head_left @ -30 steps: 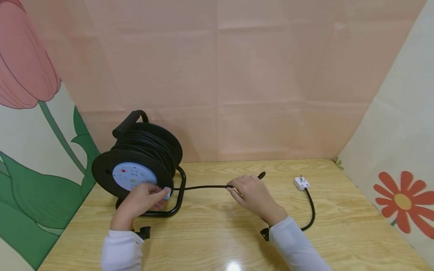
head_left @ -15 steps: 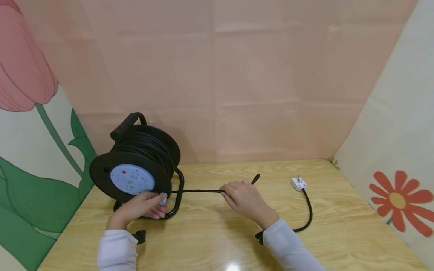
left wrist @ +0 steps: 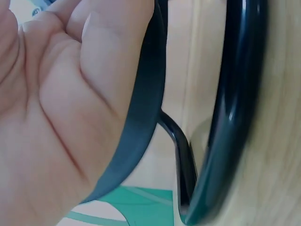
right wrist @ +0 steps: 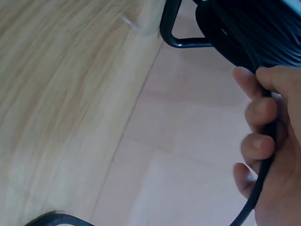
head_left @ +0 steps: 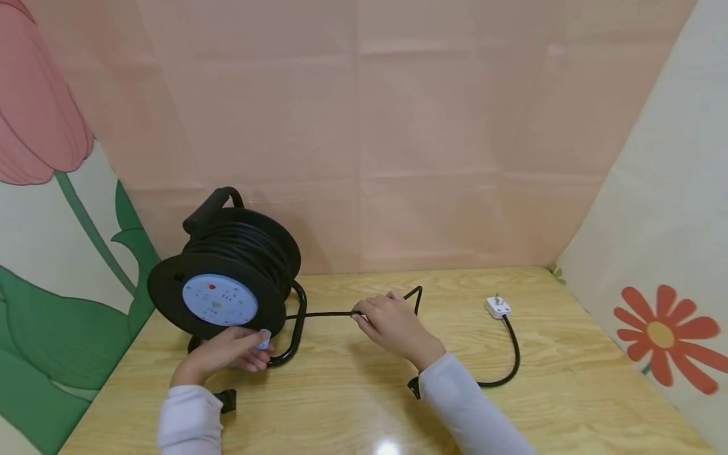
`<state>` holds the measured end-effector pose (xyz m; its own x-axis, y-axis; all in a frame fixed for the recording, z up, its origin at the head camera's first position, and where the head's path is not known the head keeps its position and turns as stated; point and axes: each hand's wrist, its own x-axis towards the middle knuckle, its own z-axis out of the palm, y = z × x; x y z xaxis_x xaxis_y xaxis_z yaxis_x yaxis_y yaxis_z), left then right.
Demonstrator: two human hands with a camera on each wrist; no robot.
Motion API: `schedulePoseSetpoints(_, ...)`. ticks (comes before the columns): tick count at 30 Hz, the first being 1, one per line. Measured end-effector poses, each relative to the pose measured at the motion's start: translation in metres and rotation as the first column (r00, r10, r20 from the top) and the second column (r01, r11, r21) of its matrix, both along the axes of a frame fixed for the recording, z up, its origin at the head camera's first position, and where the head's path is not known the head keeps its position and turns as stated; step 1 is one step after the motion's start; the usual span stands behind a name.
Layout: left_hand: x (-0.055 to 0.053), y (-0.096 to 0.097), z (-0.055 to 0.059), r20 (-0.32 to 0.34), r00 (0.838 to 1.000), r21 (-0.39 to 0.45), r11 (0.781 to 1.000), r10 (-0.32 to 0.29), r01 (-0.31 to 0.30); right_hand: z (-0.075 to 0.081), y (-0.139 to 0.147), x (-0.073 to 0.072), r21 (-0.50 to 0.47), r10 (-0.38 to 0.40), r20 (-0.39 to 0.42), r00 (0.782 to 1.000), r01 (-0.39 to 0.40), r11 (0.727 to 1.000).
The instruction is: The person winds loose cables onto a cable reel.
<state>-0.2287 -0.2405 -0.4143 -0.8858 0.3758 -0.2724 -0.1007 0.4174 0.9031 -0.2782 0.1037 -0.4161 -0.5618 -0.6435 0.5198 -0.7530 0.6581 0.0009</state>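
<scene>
A black cable reel (head_left: 273, 272) stands on its tubular frame at the left of the table, wound with black cable (head_left: 236, 239). Near the rim of its front disc, my left hand (head_left: 224, 355) pinches a small pale blue knob (head_left: 263, 339) between thumb and fingers. In the left wrist view the palm (left wrist: 70, 103) hides that knob. My right hand (head_left: 392, 325) grips the loose black cable (head_left: 330, 314), which runs nearly level from the reel. Its fingers curl round the cable (right wrist: 268, 136) in the right wrist view.
A white plug (head_left: 498, 308) lies pins up on the wooden table (head_left: 341, 404) at the right, its cable curving back toward my right forearm. The reel's bent tube foot (head_left: 297, 338) is beside my left hand. A pink-beige wall covering (head_left: 364, 158) rises behind.
The reel's front disc has turned clockwise, my left hand following the knob down and left. My right hand has moved left with the cable, toward the reel.
</scene>
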Motion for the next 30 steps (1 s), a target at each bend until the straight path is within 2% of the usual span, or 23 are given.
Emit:
schedulePoseSetpoints(9, 0.003, -0.023, -0.012, -0.019, 0.997, -0.048, 0.996, 0.072, -0.073, 0.0, -0.027, -0.01, 0.002, -0.098, -0.027, 0.995, 0.098, 0.995)
schedulePoseSetpoints(16, 0.009, -0.037, -0.011, -0.065, 0.986, -0.097, 0.983, 0.152, -0.158, -0.004, -0.044, -0.013, -0.048, -0.095, 0.029, 0.995, 0.097, 0.994)
schedulePoseSetpoints(19, 0.012, -0.04, -0.009, -0.103, 0.973, -0.157, 0.963, 0.206, -0.22, -0.007, -0.051, -0.013, -0.049, -0.079, 0.08, 0.994, 0.083, 0.995)
schedulePoseSetpoints(22, 0.015, -0.043, -0.008, -0.141, 0.956, -0.218, 0.933, 0.259, -0.285, -0.009, -0.057, -0.012, -0.053, -0.057, 0.119, 0.991, 0.064, 0.997)
schedulePoseSetpoints(28, 0.018, -0.049, -0.006, -0.194, 0.937, -0.299, 0.893, 0.29, -0.338, -0.011, -0.066, -0.009, -0.041, -0.068, 0.132, 0.989, 0.074, 0.996)
schedulePoseSetpoints(30, 0.018, -0.051, -0.005, -0.223, 0.929, -0.347, 0.866, 0.296, -0.36, -0.012, -0.067, -0.009, -0.031, -0.07, 0.119, 0.99, 0.074, 0.997)
